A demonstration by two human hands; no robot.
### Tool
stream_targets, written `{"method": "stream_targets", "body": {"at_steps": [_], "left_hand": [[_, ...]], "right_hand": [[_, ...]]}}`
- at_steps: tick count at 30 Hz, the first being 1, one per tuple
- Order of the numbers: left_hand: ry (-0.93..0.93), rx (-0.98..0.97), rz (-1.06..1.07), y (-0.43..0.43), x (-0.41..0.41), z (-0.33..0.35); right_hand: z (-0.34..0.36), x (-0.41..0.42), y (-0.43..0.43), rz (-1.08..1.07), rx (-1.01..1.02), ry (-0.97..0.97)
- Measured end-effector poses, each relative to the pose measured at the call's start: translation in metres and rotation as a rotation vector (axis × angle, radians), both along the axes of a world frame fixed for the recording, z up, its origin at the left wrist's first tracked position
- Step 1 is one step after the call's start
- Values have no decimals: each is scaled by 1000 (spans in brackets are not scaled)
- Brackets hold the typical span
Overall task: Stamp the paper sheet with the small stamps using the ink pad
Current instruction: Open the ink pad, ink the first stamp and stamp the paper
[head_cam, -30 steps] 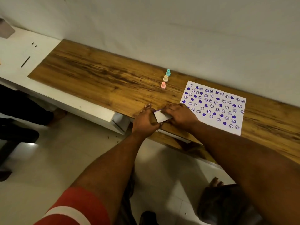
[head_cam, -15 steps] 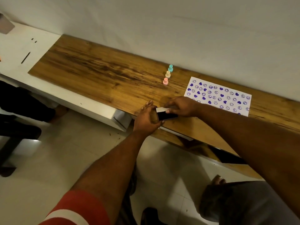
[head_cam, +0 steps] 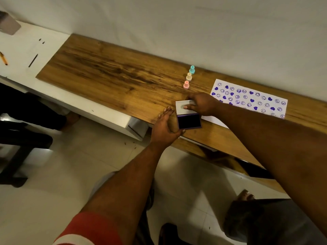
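The ink pad (head_cam: 189, 121) lies open near the front edge of the wooden tabletop (head_cam: 109, 75), its dark pad facing up. Its white lid (head_cam: 182, 105) is folded back, and my right hand (head_cam: 201, 104) pinches that lid with the thumb on top. My left hand (head_cam: 165, 126) steadies the pad's base from the left side. Three small stamps stand in a row beyond: pink (head_cam: 186, 84), cream (head_cam: 189, 76) and teal (head_cam: 192, 69). The paper sheet (head_cam: 251, 101), covered in purple smileys and hearts, lies to the right, partly under my right forearm.
A white desk (head_cam: 23, 48) adjoins the wood at the left, with a pencil (head_cam: 3, 58) on it. A wall runs right behind the tabletop. Below the front edge is tiled floor, with a person's foot (head_cam: 245, 195) at lower right.
The ink pad went from closed to open: my right hand lifted the lid and folded it back while my left hand held the base.
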State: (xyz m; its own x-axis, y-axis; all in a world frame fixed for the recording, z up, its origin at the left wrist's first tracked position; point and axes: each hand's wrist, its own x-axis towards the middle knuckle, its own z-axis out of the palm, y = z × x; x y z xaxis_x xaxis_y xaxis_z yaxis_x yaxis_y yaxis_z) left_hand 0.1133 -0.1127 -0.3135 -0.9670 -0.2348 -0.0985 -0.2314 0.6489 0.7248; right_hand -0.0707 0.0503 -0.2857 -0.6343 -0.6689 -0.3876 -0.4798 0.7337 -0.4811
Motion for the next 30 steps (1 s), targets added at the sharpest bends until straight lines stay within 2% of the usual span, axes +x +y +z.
{"method": "stream_targets", "body": {"at_steps": [5,11,17,20,23,30], "left_hand": [[1,4,-3,-1,-2,-3],[17,0,-6,-2,-2,-4],[-38,72,14,-3,-4,0],[-103,172,50,-14,-8,4],[-74,252,103,-31,-15,5],[20,239,175,-47,-35,-4]], "right_hand": [[0,5,4,48,14,229],[0,9,7,24,-29,275],[11,-7,-11,-305,-204,497],[13,-18,-29,-314,-99,509],[11,-25,-40,-280,42,539],[5,-30,-60,-304,86,493]]}}
